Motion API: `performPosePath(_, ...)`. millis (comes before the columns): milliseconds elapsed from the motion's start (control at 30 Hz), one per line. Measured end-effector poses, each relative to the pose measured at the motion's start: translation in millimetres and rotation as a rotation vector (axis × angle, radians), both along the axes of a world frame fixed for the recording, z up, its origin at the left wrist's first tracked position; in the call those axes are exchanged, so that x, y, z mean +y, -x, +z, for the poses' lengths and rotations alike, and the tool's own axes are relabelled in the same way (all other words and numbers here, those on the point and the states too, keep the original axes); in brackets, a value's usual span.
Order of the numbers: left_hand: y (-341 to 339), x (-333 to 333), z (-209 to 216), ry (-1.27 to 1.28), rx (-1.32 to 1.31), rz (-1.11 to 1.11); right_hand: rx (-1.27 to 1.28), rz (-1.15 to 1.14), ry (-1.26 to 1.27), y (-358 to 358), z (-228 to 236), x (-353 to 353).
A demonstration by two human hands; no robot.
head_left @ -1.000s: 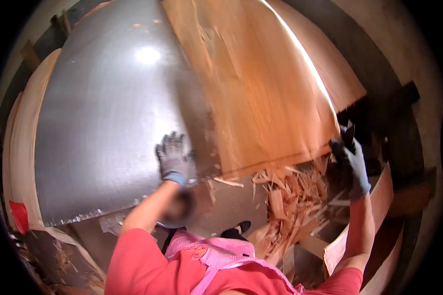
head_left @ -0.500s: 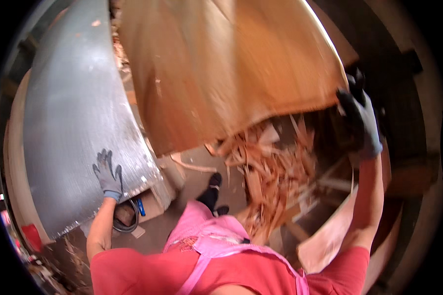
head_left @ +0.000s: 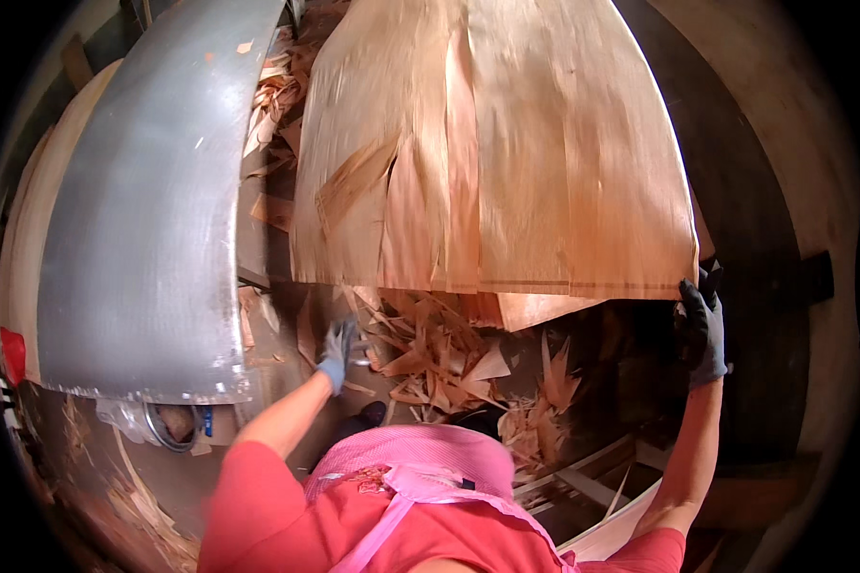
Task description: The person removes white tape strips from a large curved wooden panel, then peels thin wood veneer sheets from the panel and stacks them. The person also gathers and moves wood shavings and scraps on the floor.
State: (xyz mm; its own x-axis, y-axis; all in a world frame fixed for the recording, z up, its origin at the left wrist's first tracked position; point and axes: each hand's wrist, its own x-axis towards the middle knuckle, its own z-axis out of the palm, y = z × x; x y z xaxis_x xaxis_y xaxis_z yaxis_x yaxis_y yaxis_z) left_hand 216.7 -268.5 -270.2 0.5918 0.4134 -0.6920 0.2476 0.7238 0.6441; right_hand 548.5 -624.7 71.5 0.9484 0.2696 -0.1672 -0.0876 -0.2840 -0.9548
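A wide sheet of thin wood veneer (head_left: 526,172) spreads out ahead of me, with splits and a loose torn flap (head_left: 354,181) on its left part. My right hand (head_left: 702,329), in a grey and black work glove, pinches the sheet's near right corner. My gloved left hand (head_left: 337,349) hangs in the gap between the sheet and a grey metal-topped table (head_left: 148,220), just below the sheet's near left edge. It is smeared by motion, and nothing held shows in it.
Veneer scraps (head_left: 440,353) heap on the floor under the sheet's near edge, with more scraps (head_left: 277,95) along the gap ahead. A wooden frame (head_left: 583,482) stands low at my right. A coiled hose (head_left: 172,430) lies beneath the table's near end. A red piece (head_left: 12,355) hangs at far left.
My left hand has left the metal tabletop and moved right toward the sheet. My right hand has come lower with the corner, and the sheet lies flatter, its near edge now straight.
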Motion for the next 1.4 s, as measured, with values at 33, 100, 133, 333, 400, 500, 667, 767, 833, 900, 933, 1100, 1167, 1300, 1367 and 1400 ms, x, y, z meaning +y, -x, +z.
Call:
performPosePath(33, -42.3, -15.6, 0.2, 0.385, 0.004, -0.019, 0.017, -0.002, -0.008, -14.2, -3.1, -10.2)
performPosePath(100, -114.5, -53.7, -21.7, 0.464, -0.017, -0.014, 0.013, -0.022, 0.013, -44.3, -13.2, -28.2)
performPosePath(133, -155.2, -67.4, -29.8, 0.548, -0.106, 0.055, 0.001, -0.015, 0.022, -77.7, -15.6, -43.0)
performPosePath(333, -306.8, -109.7, -32.0, 0.431, -0.474, 0.397, 0.067, -0.012, -0.044, -209.3, -44.6, -103.3)
performPosePath(400, -333.8, -108.5, -37.2, 0.337, -0.472, 0.595, -0.016, 0.061, 0.027, -247.2, -59.2, -122.3)
performPosePath(500, -353.5, -74.6, -75.2, 0.245, -0.419, 0.744, 0.077, 0.032, -0.013, -295.5, -73.9, -132.7)
performPosePath(667, -405.3, -19.5, -68.8, -0.232, -0.538, 0.796, 0.133, 0.022, -0.083, -381.3, -96.4, -146.1)
performPosePath(767, -449.7, -33.4, -29.1, -0.615, -0.289, 0.88, 0.091, -0.029, -0.043, -412.0, -111.2, -161.1)
performPosePath(833, -460.8, -43.2, 13.9, -0.857, -0.267, 0.773, 0.116, 0.045, -0.053, -437.9, -120.1, -165.6)
performPosePath(900, -445.5, -52.7, 30.4, -1.295, 0.066, 0.818, 0.118, 0.069, 0.002, -448.4, -121.2, -149.9)
performPosePath(933, -461.1, -80.5, 74.7, -1.081, -0.071, 0.605, 0.111, 0.04, 0.055, -453.4, -117.3, -159.0)
performPosePath(1100, -481.4, -149.1, 115.2, -1.682, 0.136, 0.347, 0.064, 0.084, 0.008, -507.7, -152.0, -187.0)
performPosePath(1167, -481.5, -175.2, 111.1, -1.61, 0.166, 0.289, 0.098, 0.097, 0.064, -517.5, -159.7, -201.6)
performPosePath(1300, -498.4, -228.7, 85.5, -1.247, 0.114, 0.421, 0.116, 0.119, 0.032, -566.2, -191.9, -232.2)
performPosePath(1367, -507.2, -255.5, 77.9, -1.033, 0.07, 0.487, 0.146, 0.114, 0.043, -590.7, -200.6, -242.6)
performPosePath(1400, -514.8, -267.3, 70.0, -0.909, 0.027, 0.529, 0.175, 0.131, 0.009, -603.7, -202.4, -251.7)
